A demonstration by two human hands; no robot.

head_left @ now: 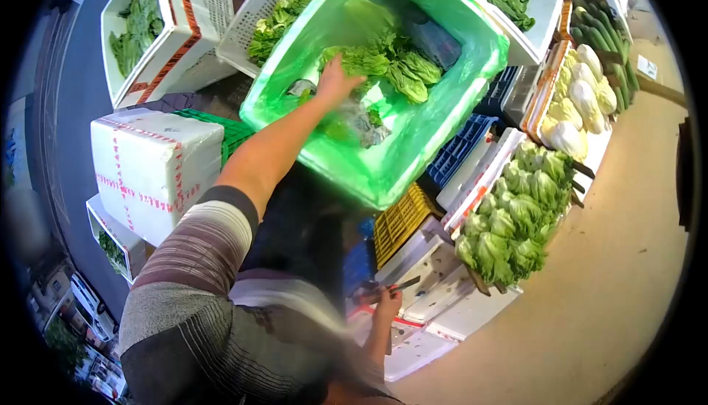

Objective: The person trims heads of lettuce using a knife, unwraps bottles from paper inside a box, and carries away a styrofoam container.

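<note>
My left hand [339,84] reaches into a large bin lined with green plastic [295,114], its thumb and a finger spread apart. It touches the loose leafy greens [361,60] inside; part of the hand is hidden. More leaves [413,75] lie beside them, and a crumpled clear plastic bag [369,128] rests nearer to me. Lower down, my right hand [388,303] is closed around a knife [403,285], whose blade points right, above white foam boxes [435,287].
Lettuce heads [509,217] are stacked at the right, with napa cabbages [584,99] and long green vegetables [601,29] beyond. A white foam box [151,169] stands left of my left arm. A yellow crate [402,224] and a blue crate [461,151] sit below the bin.
</note>
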